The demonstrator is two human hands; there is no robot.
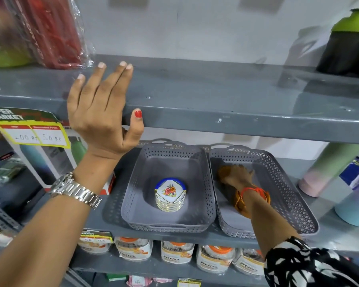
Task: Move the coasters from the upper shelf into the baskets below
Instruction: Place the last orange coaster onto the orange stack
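A stack of several round coasters (pixel 170 193), white with blue rims and a floral print, sits in the middle of the left grey basket (pixel 133 183) on the lower shelf. My right hand (pixel 235 176) reaches down into the right grey basket (pixel 288 183), with its fingers curled toward the far end. What they hold, if anything, is hidden. My left hand (pixel 100 108), with a metal watch on its wrist, is raised with fingers spread against the front edge of the upper shelf (pixel 216 90). No coasters show on that shelf.
Red plastic-wrapped goods (pixel 50 32) stand at the upper shelf's left and a dark bottle with a green lid (pixel 348 42) at its right. A boxed bottle with a price tag (pixel 50 154) flanks the baskets on the left, pastel bottles (pixel 327 166) on the right. Jars (pixel 176 251) line the shelf below.
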